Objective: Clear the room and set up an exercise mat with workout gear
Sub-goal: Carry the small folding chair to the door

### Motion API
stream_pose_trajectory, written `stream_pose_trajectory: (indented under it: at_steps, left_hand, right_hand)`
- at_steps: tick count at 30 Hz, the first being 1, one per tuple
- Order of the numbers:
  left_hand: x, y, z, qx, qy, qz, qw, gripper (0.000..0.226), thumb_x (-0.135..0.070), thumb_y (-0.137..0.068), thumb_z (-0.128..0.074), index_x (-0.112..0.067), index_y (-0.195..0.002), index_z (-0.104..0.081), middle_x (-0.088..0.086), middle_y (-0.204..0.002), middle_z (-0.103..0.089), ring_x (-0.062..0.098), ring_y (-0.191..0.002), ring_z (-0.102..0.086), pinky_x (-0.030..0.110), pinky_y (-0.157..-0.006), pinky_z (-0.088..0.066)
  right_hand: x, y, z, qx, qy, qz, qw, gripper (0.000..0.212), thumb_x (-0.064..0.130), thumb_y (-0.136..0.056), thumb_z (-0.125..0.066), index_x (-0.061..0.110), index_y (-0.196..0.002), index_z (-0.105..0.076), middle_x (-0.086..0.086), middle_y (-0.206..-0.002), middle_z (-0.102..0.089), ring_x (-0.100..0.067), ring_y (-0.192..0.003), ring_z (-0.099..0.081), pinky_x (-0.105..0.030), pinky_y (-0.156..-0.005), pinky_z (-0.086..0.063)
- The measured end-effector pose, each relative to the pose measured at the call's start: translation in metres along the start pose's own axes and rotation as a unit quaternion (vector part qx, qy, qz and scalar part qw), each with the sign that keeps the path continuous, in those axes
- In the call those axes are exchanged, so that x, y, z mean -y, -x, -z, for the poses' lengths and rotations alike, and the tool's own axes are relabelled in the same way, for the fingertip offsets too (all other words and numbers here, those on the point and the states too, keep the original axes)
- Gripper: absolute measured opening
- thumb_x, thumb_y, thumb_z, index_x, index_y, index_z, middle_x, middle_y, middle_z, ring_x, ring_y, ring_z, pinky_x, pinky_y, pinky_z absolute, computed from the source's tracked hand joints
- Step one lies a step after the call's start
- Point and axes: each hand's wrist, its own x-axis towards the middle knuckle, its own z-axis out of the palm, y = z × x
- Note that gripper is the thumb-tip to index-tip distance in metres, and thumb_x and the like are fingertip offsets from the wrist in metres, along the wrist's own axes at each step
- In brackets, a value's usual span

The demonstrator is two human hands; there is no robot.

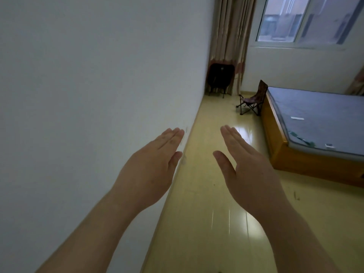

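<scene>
folding chair (251,101) far beyond both empty flat hands (151,162).

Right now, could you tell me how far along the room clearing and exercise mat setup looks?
Early, it seems. Done: the floor strip along the wall looks bare. In hand: nothing; the left hand and right hand are open and empty. Left: a folding camp chair stands by the bed, a dark folded item leans in the corner by the curtain, and no mat or workout gear is visible.
</scene>
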Motion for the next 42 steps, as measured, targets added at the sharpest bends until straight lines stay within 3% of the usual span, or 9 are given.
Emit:
stream_pose_trajectory:
  at_steps: [8,12,16,24,29,37,42]
  left_hand:
    - [0.000,-0.178,-0.083,0.001,-0.012,0.006,1.000,0.051,-0.030,-0.106,-0.040,-0.025,-0.155,-0.030,-0.014,-0.157,-0.029,-0.010,-0.136,-0.012,0.009,-0.109,-0.004]
    - [0.005,-0.255,-0.119,0.002,-0.006,0.016,1.000,0.051,-0.031,-0.105,-0.038,-0.024,-0.155,-0.030,-0.012,-0.157,-0.031,-0.008,-0.138,-0.017,0.016,-0.113,-0.016]
    - [0.023,-0.333,-0.173,0.018,0.009,0.022,1.000,0.051,-0.033,-0.105,-0.036,-0.028,-0.155,-0.028,-0.019,-0.156,-0.026,-0.011,-0.137,-0.013,0.013,-0.112,-0.011]
    - [0.085,-0.509,-0.290,-0.006,0.033,0.010,0.999,0.048,-0.032,-0.107,-0.036,-0.023,-0.154,-0.035,-0.012,-0.156,-0.035,-0.009,-0.137,-0.020,0.015,-0.112,-0.012]
    - [0.119,-0.652,-0.356,0.019,0.054,-0.013,0.998,0.050,-0.034,-0.107,-0.034,-0.028,-0.155,-0.026,-0.015,-0.157,-0.028,-0.009,-0.139,-0.016,0.012,-0.111,-0.009]
    - [0.149,-0.859,-0.460,0.068,0.083,-0.062,0.992,0.048,-0.029,-0.106,-0.040,-0.021,-0.153,-0.035,-0.006,-0.155,-0.040,0.005,-0.142,-0.035,0.020,-0.114,-0.023]
    - [0.167,-0.993,-0.546,0.069,0.063,-0.069,0.993,0.047,-0.029,-0.107,-0.038,-0.020,-0.153,-0.038,-0.006,-0.155,-0.041,0.006,-0.142,-0.037,0.017,-0.113,-0.021]
  right_hand:
    - [-0.143,-0.148,-0.033,-0.004,-0.045,-0.010,0.999,0.055,0.038,-0.105,-0.044,0.020,-0.155,-0.032,0.006,-0.158,-0.034,-0.006,-0.147,-0.026,-0.023,-0.114,-0.020]
    - [-0.200,-0.216,-0.054,-0.010,-0.040,0.001,0.999,0.054,0.036,-0.105,-0.047,0.016,-0.154,-0.038,0.001,-0.156,-0.041,-0.009,-0.145,-0.033,-0.022,-0.113,-0.023]
    - [-0.260,-0.283,-0.090,0.010,-0.031,-0.004,0.999,0.054,0.038,-0.105,-0.046,0.018,-0.154,-0.036,0.005,-0.156,-0.039,-0.003,-0.144,-0.027,-0.009,-0.109,-0.012]
    - [-0.382,-0.441,-0.169,0.014,-0.010,-0.011,1.000,0.054,0.038,-0.105,-0.045,0.021,-0.155,-0.034,0.007,-0.157,-0.036,-0.002,-0.143,-0.026,-0.024,-0.112,-0.026]
    - [-0.460,-0.557,-0.208,0.027,0.011,-0.036,0.999,0.055,0.040,-0.103,-0.045,0.022,-0.154,-0.034,0.007,-0.156,-0.038,-0.006,-0.142,-0.035,-0.029,-0.112,-0.035]
    - [-0.592,-0.699,-0.270,0.019,0.022,-0.095,0.995,0.057,0.042,-0.102,-0.044,0.024,-0.154,-0.033,0.008,-0.155,-0.038,-0.001,-0.140,-0.029,-0.025,-0.110,-0.030]
    - [-0.704,-0.801,-0.322,0.012,0.007,-0.109,0.994,0.057,0.044,-0.101,-0.041,0.023,-0.154,-0.033,0.006,-0.156,-0.040,-0.010,-0.143,-0.038,-0.035,-0.114,-0.038]
